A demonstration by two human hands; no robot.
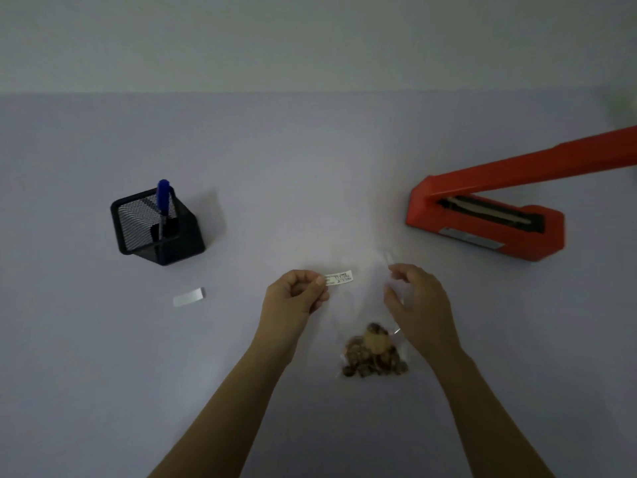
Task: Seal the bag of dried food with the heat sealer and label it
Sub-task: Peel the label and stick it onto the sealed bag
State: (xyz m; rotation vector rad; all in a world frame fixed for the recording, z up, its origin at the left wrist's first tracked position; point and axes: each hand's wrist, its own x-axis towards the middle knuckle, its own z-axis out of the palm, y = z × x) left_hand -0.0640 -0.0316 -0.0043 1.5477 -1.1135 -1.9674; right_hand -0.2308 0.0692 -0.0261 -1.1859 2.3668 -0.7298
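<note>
A clear plastic bag [362, 298] lies flat on the table, with brown dried food [374, 353] bunched at its near end. My left hand [296, 294] pinches one end of a small white label [341, 278] with handwriting on it, held just above the bag's upper left part. My right hand [417, 301] rests at the bag's right edge, thumb and fingers curled around the plastic there. The red heat sealer [489, 222] stands to the right, its arm raised.
A black mesh pen holder [155, 225] with a blue pen [162, 201] stands at the left. A white strip of backing paper [189, 297] lies in front of it. The pale table meets a wall at the back.
</note>
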